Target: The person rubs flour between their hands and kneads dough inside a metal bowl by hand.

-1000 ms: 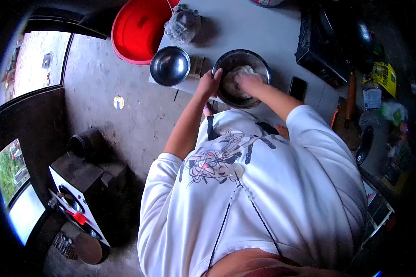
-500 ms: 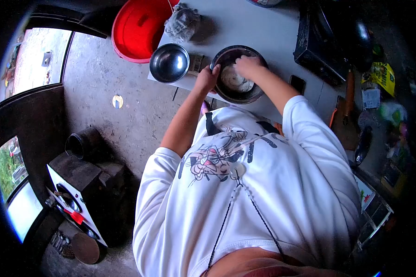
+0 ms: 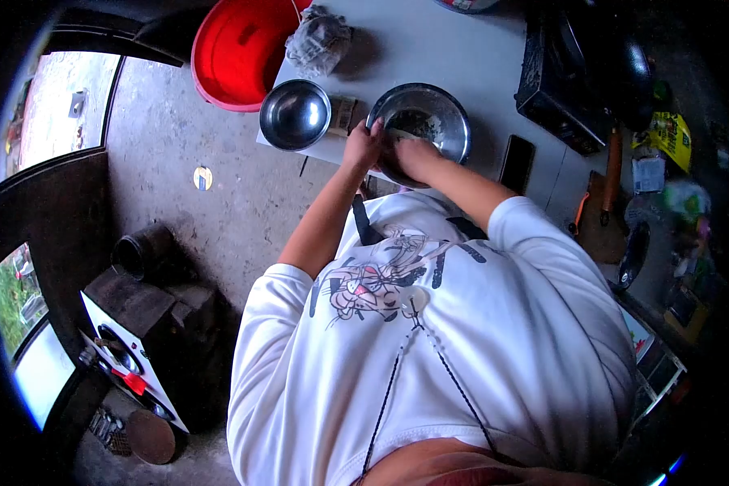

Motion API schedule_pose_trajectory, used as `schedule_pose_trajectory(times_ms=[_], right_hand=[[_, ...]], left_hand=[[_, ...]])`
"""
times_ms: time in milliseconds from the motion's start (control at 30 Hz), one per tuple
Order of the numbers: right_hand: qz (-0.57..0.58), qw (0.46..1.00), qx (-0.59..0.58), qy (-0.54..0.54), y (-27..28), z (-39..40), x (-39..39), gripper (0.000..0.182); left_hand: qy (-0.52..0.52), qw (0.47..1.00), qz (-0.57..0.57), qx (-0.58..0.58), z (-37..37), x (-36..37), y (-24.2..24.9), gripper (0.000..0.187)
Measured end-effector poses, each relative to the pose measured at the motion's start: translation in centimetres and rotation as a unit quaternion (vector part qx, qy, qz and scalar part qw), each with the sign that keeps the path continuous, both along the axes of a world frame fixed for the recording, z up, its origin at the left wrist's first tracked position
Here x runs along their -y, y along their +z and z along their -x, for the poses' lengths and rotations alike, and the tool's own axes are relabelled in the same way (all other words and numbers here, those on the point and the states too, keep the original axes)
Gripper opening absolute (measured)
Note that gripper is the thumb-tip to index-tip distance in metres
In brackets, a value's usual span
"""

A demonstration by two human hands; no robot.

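A metal bowl stands near the front edge of the white table, its inside smeared with pale residue. My left hand is closed on the bowl's left rim. Inside the bowl at the near left, my right hand presses against pale dough, which it mostly covers; its fingertips are hidden. An empty steel bowl sits to the left, with a small block-like packet between the two bowls.
A red bucket and a crumpled grey plastic bag are at the upper left. A dark phone lies right of the bowl. Farther right are a black stove and a yellow packet.
My right hand has moved from the bowl's centre toward its near left side, next to my left hand. The dough has shifted that way, baring the bowl's bottom.
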State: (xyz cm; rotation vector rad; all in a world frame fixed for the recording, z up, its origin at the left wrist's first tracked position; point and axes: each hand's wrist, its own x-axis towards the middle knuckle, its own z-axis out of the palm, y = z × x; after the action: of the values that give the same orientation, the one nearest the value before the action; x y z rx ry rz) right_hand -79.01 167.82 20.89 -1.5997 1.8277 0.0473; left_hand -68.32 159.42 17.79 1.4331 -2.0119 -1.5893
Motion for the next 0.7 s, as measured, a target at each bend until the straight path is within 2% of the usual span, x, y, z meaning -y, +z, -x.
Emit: schedule_pose_trajectory(times_ms=[67, 100, 133, 167, 200, 233, 267, 300, 333, 367, 400, 433, 500, 567, 633, 700], right_hand=[[0.029, 0.997, -0.071, 0.004, -1.0, 0.5, 0.6, 0.018], [0.030, 0.997, -0.071, 0.003, -1.7, 0.9, 1.0, 0.018], [0.037, 0.996, -0.064, -0.045, -2.4, 1.3, 1.7, 0.019], [0.045, 0.993, -0.056, -0.094, -3.1, 1.6, 2.3, 0.020], [0.074, 0.994, -0.052, -0.055, -3.1, 2.1, 2.4, 0.017], [0.077, 0.994, -0.053, -0.057, -3.0, 2.9, 2.2, 0.017], [0.002, 0.993, 0.081, -0.083, -0.7, 3.7, 2.3, 0.017], [-0.073, 0.968, 0.213, -0.106, 1.2, 4.3, 2.1, 0.016], [-0.119, 0.930, 0.282, -0.201, 2.2, 4.6, 1.5, 0.018], [-0.121, 0.930, 0.281, -0.202, 1.3, 5.4, 0.7, 0.018], [-0.006, 0.974, 0.179, -0.137, 0.0, 6.3, 0.0, 0.019], [0.110, 0.989, 0.072, -0.068, -1.2, 7.2, -0.6, 0.020], [0.085, 0.990, 0.053, -0.097, -0.4, 7.5, -1.4, 0.021], [0.061, 0.989, 0.036, -0.128, 0.1, 6.5, -1.8, 0.022], [0.186, 0.949, 0.090, -0.239, 0.3, 5.0, -1.9, 0.025], [0.197, 0.949, 0.096, -0.225, -1.1, 4.8, -2.0, 0.026]], left_hand=[[-0.006, 1.000, 0.012, -0.002, -0.1, 0.1, -1.2, 0.040], [-0.011, 1.000, 0.024, -0.004, -0.1, 0.1, -0.8, 0.040], [-0.013, 1.000, 0.028, -0.004, 0.0, 0.1, -0.3, 0.040], [0.000, 1.000, -0.022, 0.007, 0.1, -0.1, 1.4, 0.040], [0.012, 0.997, -0.072, 0.017, 0.1, -0.1, 2.5, 0.040], [0.011, 0.997, -0.070, 0.016, 0.0, -0.1, 2.7, 0.040], [0.005, 0.997, -0.073, 0.013, -0.2, -0.2, 2.8, 0.040], [0.001, 0.997, -0.077, 0.009, -0.4, -0.3, 2.8, 0.041], [0.001, 0.997, -0.079, 0.008, -0.5, -0.4, 2.6, 0.041], [0.010, 0.994, -0.104, -0.015, -0.6, -0.6, 2.2, 0.040], [0.019, 0.991, -0.129, -0.037, -0.7, -0.7, 1.9, 0.039], [0.019, 0.991, -0.130, -0.038, -0.9, -1.2, 1.7, 0.039], [0.134, 0.924, -0.348, -0.082, -1.8, -2.8, 1.5, 0.044], [0.038, 0.895, -0.433, -0.099, -3.9, -3.8, 1.1, 0.047], [-0.145, 0.890, -0.432, -0.024, -5.6, -3.1, 3.2, 0.049], [-0.152, 0.884, -0.442, -0.012, -6.3, -1.9, 3.7, 0.050]])
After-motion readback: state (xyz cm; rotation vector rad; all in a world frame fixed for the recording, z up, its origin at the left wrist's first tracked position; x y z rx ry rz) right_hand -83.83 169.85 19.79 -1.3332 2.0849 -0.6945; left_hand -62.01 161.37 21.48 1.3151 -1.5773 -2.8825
